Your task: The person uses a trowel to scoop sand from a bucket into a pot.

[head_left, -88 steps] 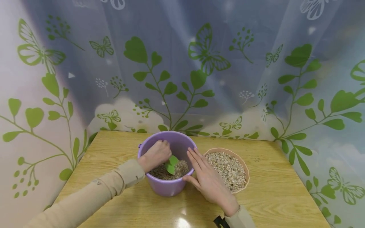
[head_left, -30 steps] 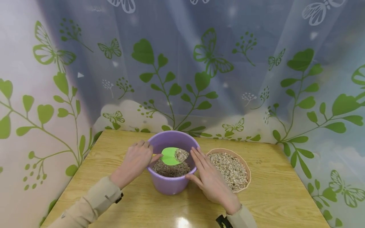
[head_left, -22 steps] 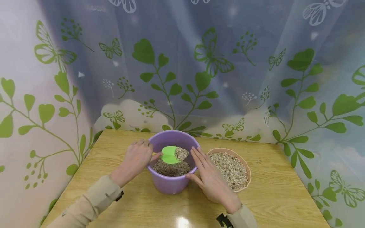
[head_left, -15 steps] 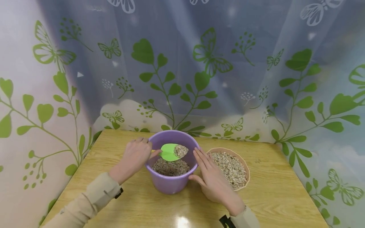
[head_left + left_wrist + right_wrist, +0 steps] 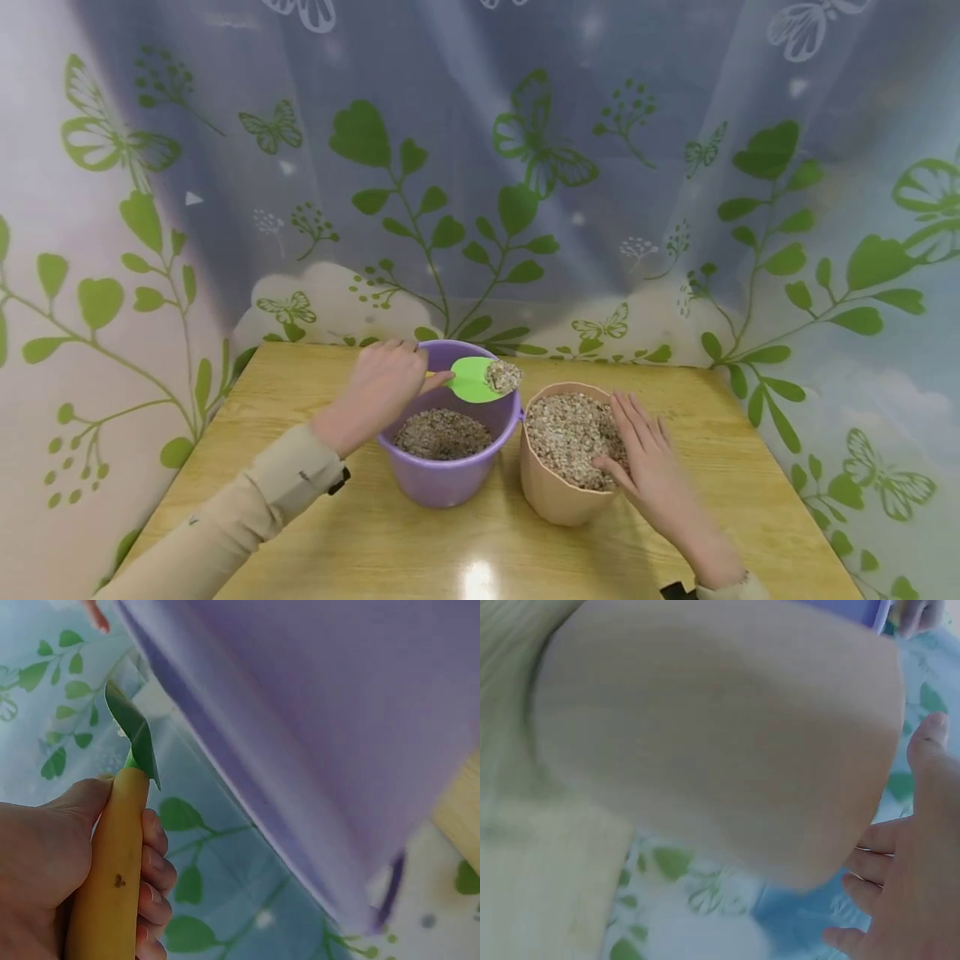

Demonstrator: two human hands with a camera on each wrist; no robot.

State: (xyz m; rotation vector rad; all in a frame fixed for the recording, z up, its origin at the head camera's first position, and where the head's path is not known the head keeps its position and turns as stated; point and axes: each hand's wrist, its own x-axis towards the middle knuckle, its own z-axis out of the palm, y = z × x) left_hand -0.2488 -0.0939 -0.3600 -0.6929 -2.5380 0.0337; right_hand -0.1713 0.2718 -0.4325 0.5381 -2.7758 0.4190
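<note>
My left hand (image 5: 382, 387) grips a small trowel (image 5: 116, 862) by its yellow handle, thumb laid along it. The trowel's green blade (image 5: 467, 380) carries a small heap of grainy mix (image 5: 503, 377) at its tip, above the right part of the purple bucket's rim. A bed of the same kind of mix lies in the bottom of that purple bucket (image 5: 442, 482). To its right stands a peach-coloured pot (image 5: 561, 502) filled with paler mix. My right hand (image 5: 663, 479) is at the pot's right rim, fingers extended, thumb over the mix; firm contact is unclear.
Both containers stand close together on a wooden table (image 5: 360, 542). Behind and beside the table hangs a curtain (image 5: 450, 167) printed with green leaves and butterflies. The bucket's small side lug (image 5: 522, 414) points towards the pot.
The trowel came up from low in the bucket with mix on its blade, then rose further and shifted right. My right hand left the bucket's rim for the pot's right side; the pot now looks more upright.
</note>
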